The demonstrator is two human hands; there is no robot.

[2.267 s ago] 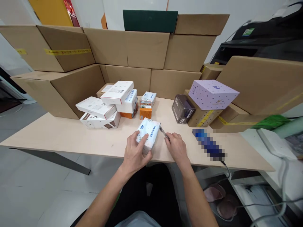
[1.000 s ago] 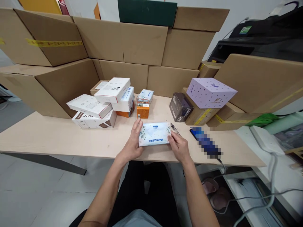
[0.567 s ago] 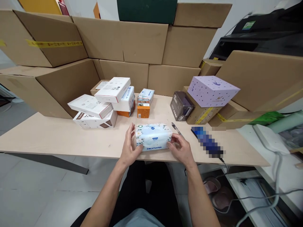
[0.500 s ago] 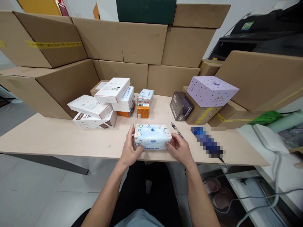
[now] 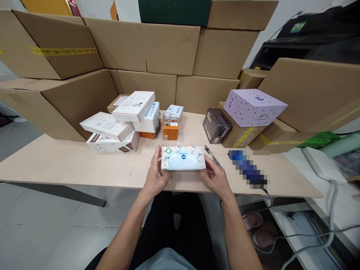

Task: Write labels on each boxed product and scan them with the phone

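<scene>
Between my two hands is a pack of tissues (image 5: 183, 159), pale blue and white with a flower print and a blue logo. Its broad printed face shows, and its near side is hardly visible. My left hand (image 5: 156, 173) holds the left end, fingers along that side and thumb low by the near corner. Around the right end curls my right hand (image 5: 215, 176), its fingertips partly hidden by the pack. A pen (image 5: 213, 156) lies on the table (image 5: 118, 170) just beyond my right hand.
White boxes (image 5: 133, 106) are stacked at the back left. Beside them sit an orange box (image 5: 170, 132) and another tissue pack (image 5: 174, 111). A dark box (image 5: 216, 125) and a lilac box (image 5: 254, 108) stand back right. A pixelated phone-like object (image 5: 247, 168) lies right. Cardboard (image 5: 168, 48) walls the back.
The tissue pack has tilted: its near side has turned out of sight and the top face shows more squarely. Both hands stay at its ends. The view has shifted slightly.
</scene>
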